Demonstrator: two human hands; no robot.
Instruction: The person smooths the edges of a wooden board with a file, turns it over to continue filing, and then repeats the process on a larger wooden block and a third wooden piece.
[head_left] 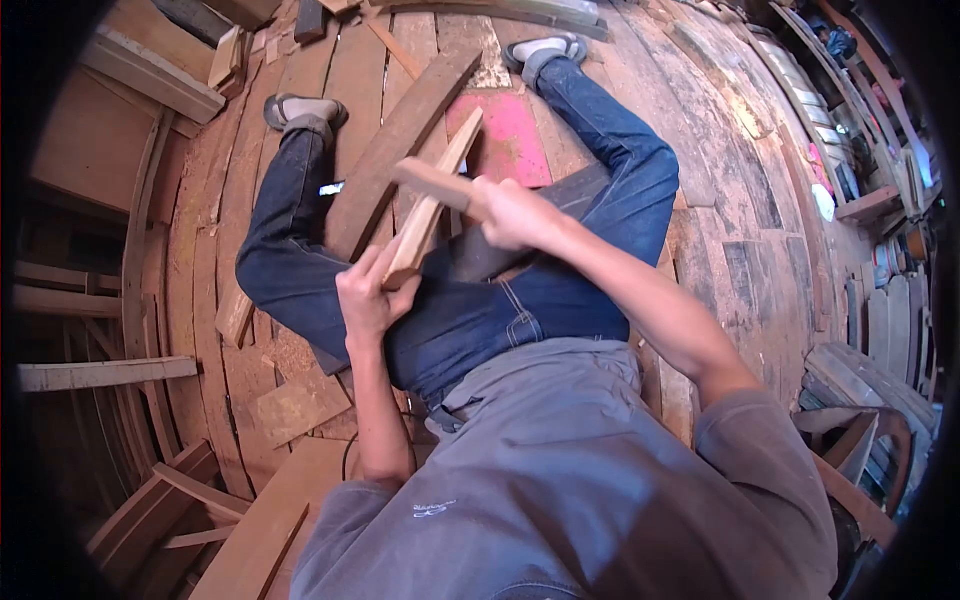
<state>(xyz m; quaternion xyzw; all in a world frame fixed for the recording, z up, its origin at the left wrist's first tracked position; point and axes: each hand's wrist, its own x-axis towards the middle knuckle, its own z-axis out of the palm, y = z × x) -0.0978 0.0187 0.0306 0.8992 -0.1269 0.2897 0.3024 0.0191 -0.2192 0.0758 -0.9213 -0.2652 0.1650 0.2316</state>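
Observation:
My left hand (368, 300) grips the near end of a pale wooden piece (455, 155) that tapers to a point at its far end. The piece slants away from me between my legs. Closed around a flat brown blade-shaped tool (432, 184), my right hand (512, 213) is just right of the wood. That tool lies across the middle of the pale piece in this view; its handle is hidden in my fist. Beneath both, a long dark plank (405, 145) runs diagonally over the floor. A pink sheet (505, 140) lies beyond my right hand.
My legs in jeans (625, 180) spread on either side of the work on a plank floor (690, 120). Wooden framework (110, 375) stands at left, with loose boards (300, 408) near my left elbow. Shelves and stacked timber (885, 330) line the right side.

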